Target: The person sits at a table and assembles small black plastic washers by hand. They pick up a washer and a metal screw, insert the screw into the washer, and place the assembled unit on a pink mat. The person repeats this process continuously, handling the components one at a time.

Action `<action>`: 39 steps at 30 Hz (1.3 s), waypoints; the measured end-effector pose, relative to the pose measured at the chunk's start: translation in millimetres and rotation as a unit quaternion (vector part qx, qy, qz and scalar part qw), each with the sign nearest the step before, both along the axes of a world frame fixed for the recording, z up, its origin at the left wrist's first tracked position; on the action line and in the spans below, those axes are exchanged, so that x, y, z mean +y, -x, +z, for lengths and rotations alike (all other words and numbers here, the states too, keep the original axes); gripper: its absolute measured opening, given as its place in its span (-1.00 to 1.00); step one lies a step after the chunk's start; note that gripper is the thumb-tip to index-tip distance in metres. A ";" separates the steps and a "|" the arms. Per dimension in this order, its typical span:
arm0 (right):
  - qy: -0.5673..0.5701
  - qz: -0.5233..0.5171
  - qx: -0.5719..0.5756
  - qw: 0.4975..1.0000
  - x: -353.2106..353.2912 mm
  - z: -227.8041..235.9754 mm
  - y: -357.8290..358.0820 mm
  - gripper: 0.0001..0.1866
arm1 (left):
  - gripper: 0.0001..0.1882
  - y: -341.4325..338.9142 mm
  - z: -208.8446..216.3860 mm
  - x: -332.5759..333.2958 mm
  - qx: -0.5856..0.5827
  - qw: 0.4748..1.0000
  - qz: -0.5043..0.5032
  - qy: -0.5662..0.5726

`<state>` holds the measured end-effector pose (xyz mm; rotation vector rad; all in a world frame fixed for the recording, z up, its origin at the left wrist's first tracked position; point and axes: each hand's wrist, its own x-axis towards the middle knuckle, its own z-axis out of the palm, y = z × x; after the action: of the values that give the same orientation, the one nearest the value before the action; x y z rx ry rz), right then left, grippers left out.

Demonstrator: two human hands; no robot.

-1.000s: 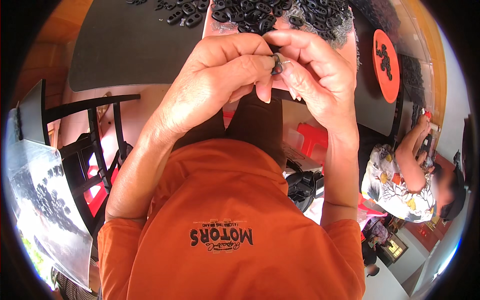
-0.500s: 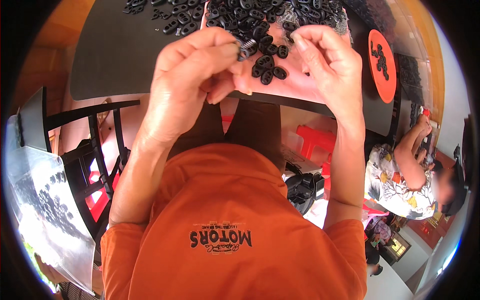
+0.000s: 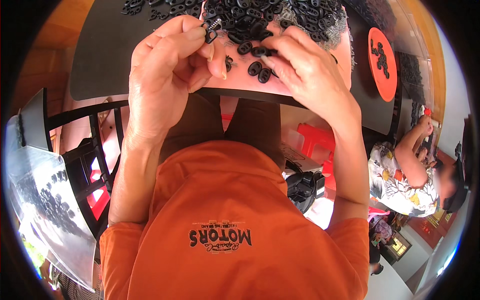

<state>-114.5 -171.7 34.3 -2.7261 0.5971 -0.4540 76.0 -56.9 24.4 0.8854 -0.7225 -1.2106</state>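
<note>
My left hand (image 3: 167, 75) is closed in a pinch on a small black cord-lock plunger (image 3: 211, 36), a looped plastic piece with a metal spring (image 3: 215, 23) standing on it. To its right, the fingertips of my right hand (image 3: 312, 70) close on a black oval cord-lock shell (image 3: 259, 51) with two holes, low over the pink sheet (image 3: 280, 89). More loose shells (image 3: 255, 68) lie just in front of those fingers. Behind both hands spreads a heap of black cord-lock shells (image 3: 245, 15).
Loose metal springs (image 3: 340, 37) lie at the heap's right. An orange-red plate (image 3: 387, 92) with black pieces sits on the dark table (image 3: 107, 55) at far right. Red stools (image 3: 315, 140) stand below, a black chair frame (image 3: 95, 145) at left. Another person (image 3: 407, 167) sits at right.
My left hand has moved left and slightly away with the plunger and spring. My right hand has come down leftward among the loose shells and taken hold of one.
</note>
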 end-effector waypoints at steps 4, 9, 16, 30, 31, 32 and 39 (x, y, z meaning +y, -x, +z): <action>-0.021 -0.042 0.060 0.997 -10.0 4.1 -0.5 -0.82 | -0.78 -2.8 -0.9 2.5 0.005 1.000 0.008 -0.003; -0.061 -0.033 0.049 0.996 -11.8 6.1 1.6 -0.82 | -0.77 -6.4 0.6 4.1 -0.003 1.000 0.019 0.000; 0.003 0.004 0.058 0.998 -10.3 5.5 -10.4 -0.84 | -0.76 -5.6 4.5 2.9 -0.016 1.000 0.026 -0.002; 0.022 -0.001 0.115 0.993 -8.3 10.4 -9.5 -0.85 | -0.79 2.7 8.1 9.3 -0.038 0.998 0.024 -0.040; 0.023 -0.002 0.112 0.993 -8.0 10.1 -9.1 -0.85 | -0.80 2.7 6.0 10.0 -0.032 0.999 0.020 -0.039; 0.023 -0.004 0.109 0.994 -7.6 9.8 -8.7 -0.85 | -0.80 2.8 5.1 10.6 -0.027 0.999 0.015 -0.038; 0.005 -0.019 0.083 0.996 -5.1 9.4 -8.8 -0.85 | -0.82 9.5 7.9 13.8 -0.030 0.998 0.007 -0.058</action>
<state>-105.6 -176.7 43.7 -2.7844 0.6914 -0.2415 66.5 -43.1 32.3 1.0261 -0.6987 -1.2280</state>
